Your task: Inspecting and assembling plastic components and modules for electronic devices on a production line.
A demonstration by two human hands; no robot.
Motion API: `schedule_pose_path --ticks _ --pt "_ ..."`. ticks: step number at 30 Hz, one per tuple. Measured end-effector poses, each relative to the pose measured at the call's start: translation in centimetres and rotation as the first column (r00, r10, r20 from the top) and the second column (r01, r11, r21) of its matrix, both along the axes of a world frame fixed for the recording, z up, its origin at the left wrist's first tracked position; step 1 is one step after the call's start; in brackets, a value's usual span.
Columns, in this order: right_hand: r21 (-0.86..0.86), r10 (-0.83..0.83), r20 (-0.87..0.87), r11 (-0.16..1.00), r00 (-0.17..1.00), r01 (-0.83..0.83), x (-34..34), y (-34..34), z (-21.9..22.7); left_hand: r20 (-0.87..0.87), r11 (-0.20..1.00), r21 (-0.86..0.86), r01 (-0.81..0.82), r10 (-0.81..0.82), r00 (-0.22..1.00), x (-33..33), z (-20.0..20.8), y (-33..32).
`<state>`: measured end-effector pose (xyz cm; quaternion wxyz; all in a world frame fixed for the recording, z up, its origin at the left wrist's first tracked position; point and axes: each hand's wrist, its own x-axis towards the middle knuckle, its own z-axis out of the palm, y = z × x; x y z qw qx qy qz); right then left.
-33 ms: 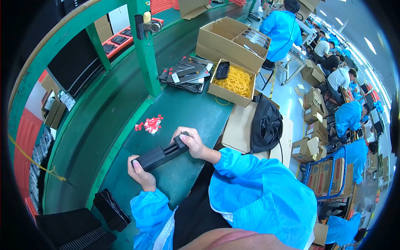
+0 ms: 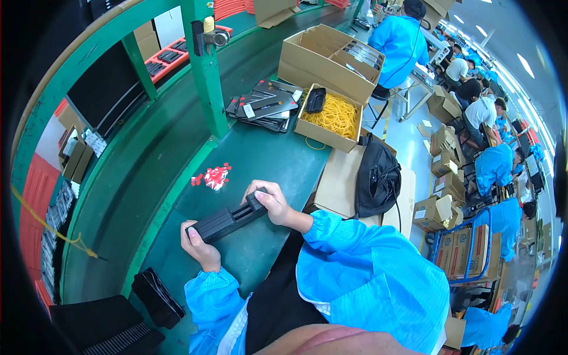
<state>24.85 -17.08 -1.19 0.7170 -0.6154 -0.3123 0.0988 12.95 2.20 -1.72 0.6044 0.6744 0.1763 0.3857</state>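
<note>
Both my hands hold a long black slotted block above the green table. It looks like several narrow pieces stacked together, with a gap toward its right part; I cannot tell its exact kind. My left hand grips the left end, thumb on top. At the other end, my right hand wraps round the block, its thumb pressing the near side. Beyond the block lies a loose pile of small red and white tabs. A bundle of black strips rests left of my left sleeve.
A green post and conveyor belt run along the left. Flat grey panels are stacked beyond, beside a carton of yellow bands. A black bag lies on cardboard at right. Several people sit further right.
The loose end of the yellow cord hanging at the left has shifted slightly to the right. My hands and the black block stay in place.
</note>
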Motion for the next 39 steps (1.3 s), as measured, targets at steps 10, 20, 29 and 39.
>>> schedule_pose_path --ticks 10,20,29,39 --pt "0.034 -0.047 -0.006 0.998 0.999 0.047 -1.3 2.1 -1.1 0.096 0.999 -0.012 0.045 -0.044 0.994 0.2 -1.4 2.5" --pt "0.048 -0.136 0.060 0.990 0.989 0.133 -3.5 2.4 -0.6 -0.016 0.999 -0.030 -0.036 0.035 0.999 0.1 -0.7 3.2" --pt "-0.002 -0.091 -0.025 0.996 0.996 0.091 -2.9 3.2 -1.1 -0.005 0.985 -0.127 -0.115 0.116 0.993 -0.2 -0.6 3.1" --pt "0.066 -0.173 0.166 0.984 0.971 0.164 -8.2 2.2 -1.0 0.287 0.957 -0.186 0.222 -0.163 0.944 -0.2 -2.2 4.6"
